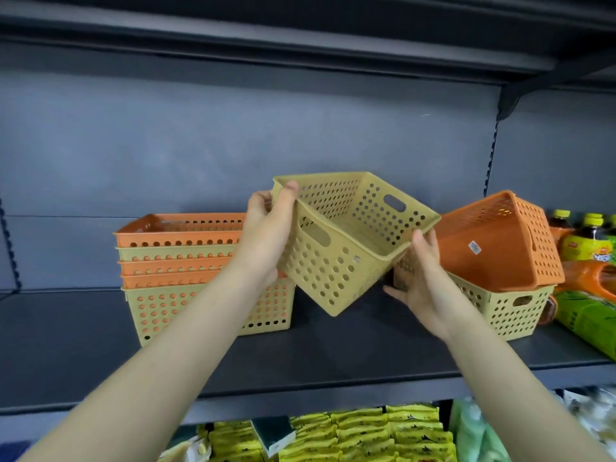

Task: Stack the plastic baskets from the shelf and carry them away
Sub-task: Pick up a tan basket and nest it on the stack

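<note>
Where the dark grey metal shelf [333, 355] runs across the whole view, everything else sits on it or hangs just above it, so places here are given from the held basket. To the left of that basket stands a nested stack of perforated plastic baskets [186, 271], orange and pale yellow rims alternating, resting flat on the shelf with an orange one on top. To the right of the held basket a pale yellow perforated plastic basket [506, 308] stands upright on the shelf, and an orange perforated plastic basket [500, 245] lies tipped on its side across its rim, a small white label showing on its solid base. The held thing itself, a pale yellow rectangular plastic basket with round holes and oval handle slots [346, 248], is tilted in the air above the shelf, between the stack and the right-hand pair, its open mouth turned up and away. The left hand [266, 235] is closed on its near left corner, thumb over the rim. The right hand [423, 281] grips the lower right edge, thumb on the rim and fingers spread beneath. Further right of the held basket, bottles with yellow caps [583, 238] stand at the shelf's end.
</note>
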The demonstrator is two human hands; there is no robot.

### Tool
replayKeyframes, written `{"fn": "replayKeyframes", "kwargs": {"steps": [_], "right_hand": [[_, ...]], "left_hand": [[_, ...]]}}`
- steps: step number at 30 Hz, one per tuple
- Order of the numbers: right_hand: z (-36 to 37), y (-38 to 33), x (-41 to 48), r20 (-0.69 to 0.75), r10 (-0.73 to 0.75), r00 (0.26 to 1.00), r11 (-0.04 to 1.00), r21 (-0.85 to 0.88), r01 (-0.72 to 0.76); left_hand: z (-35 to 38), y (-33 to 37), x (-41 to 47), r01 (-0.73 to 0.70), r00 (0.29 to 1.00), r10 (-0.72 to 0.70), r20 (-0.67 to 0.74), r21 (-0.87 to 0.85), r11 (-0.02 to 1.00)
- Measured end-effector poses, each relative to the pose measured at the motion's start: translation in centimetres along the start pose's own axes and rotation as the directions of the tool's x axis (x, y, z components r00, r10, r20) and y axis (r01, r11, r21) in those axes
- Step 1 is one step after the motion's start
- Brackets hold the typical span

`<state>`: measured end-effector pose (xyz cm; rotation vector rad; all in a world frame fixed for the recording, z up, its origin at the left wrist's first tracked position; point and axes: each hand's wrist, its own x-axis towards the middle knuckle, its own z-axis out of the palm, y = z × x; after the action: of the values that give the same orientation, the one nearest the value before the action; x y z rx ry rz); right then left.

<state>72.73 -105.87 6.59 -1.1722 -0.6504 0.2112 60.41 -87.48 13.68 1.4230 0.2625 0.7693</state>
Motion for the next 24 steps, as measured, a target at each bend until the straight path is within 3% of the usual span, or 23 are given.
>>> {"fn": "replayKeyframes", "kwargs": {"steps": [6,11,14,19,24], "right_hand": [[4.6,-3.2,2.3,-0.149,-0.103,0.983,0.993,0.038,0.110],[6.9,-5.1,2.9,-0.257,-0.154,0.954,0.987,0.012,0.163],[7.9,-5.7,3.2,-0.285,-0.163,0.944,0.986,-0.013,0.166],[11.6,-5.2,3.6,-0.200,-0.172,0.965,0.985,-0.047,0.166],[15.3,-4.1,4.5,-0.245,-0.184,0.952,0.982,-0.012,0.187]], "left_hand": [[-3.6,1.9,0.9,0.147,0.987,-0.141,0.079,-0.079,0.986],[-6.4,3.3,2.1,0.160,0.985,-0.148,0.090,-0.150,0.976],[-8.3,4.4,3.1,0.101,0.991,-0.087,0.101,-0.144,0.984],[-12.1,5.6,4.4,-0.052,0.994,0.060,0.093,-0.092,0.994],[-16.7,4.9,5.7,-0.197,0.968,0.188,0.164,0.044,0.979]]}}
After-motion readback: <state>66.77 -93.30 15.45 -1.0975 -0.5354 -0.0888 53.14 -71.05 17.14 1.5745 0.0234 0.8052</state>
